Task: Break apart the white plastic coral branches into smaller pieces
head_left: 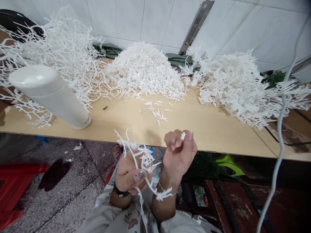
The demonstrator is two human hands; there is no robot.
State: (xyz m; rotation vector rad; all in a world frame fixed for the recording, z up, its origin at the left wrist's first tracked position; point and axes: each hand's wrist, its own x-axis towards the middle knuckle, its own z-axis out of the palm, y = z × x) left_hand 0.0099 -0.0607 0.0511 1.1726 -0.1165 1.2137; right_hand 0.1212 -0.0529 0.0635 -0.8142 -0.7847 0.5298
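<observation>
My left hand point(131, 171) is closed round a white branching plastic stem point(136, 163), with small spiky tufts along its twigs. Beside it, my right hand point(179, 150) is raised at the table's front edge, pinching a small white spiky piece point(183, 136) between thumb and fingers. Beyond the hands, several loose white pieces point(157, 113) lie scattered on the wooden table point(116, 123). Behind them rises a heap of small white spiky pieces point(145, 71).
A white lidded bottle point(55, 97) stands at the left, before a tangle of white bare stems point(65, 48). Bushier white branches point(238, 84) are piled at the right. A grey cable point(279, 139) hangs down on the right. A red stool point(14, 187) is on the floor.
</observation>
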